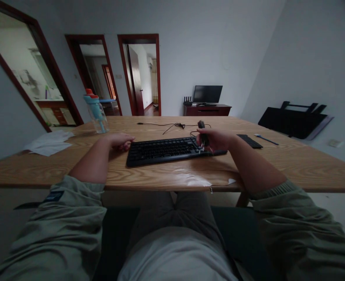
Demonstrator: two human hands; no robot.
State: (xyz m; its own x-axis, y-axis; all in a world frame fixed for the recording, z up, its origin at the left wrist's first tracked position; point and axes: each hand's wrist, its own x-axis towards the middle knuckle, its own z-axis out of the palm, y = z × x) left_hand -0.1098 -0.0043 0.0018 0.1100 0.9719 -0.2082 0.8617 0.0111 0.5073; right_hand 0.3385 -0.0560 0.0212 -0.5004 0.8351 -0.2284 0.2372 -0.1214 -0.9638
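A black keyboard (163, 151) lies on the wooden table in front of me, its cable running off behind it. My left hand (121, 141) rests at the keyboard's left back corner, fingers curled and pressed against its edge. Over the right part of the keys, my right hand (214, 139) grips a small black brush (202, 127), held upright with pale bristles pointing down at the keys. Part of the brush is hidden behind my fingers. Beyond the keyboard lies its bundled black cable (179, 125).
White paper sheets (51, 142) and a blue bottle with a red lid (96, 113) are on the left. To the right lie a thin dark keypad-like panel (250, 141) and a blue-handled brush (266, 139). A torn film patch (190, 177) marks the wooden table's (301, 168) front edge.
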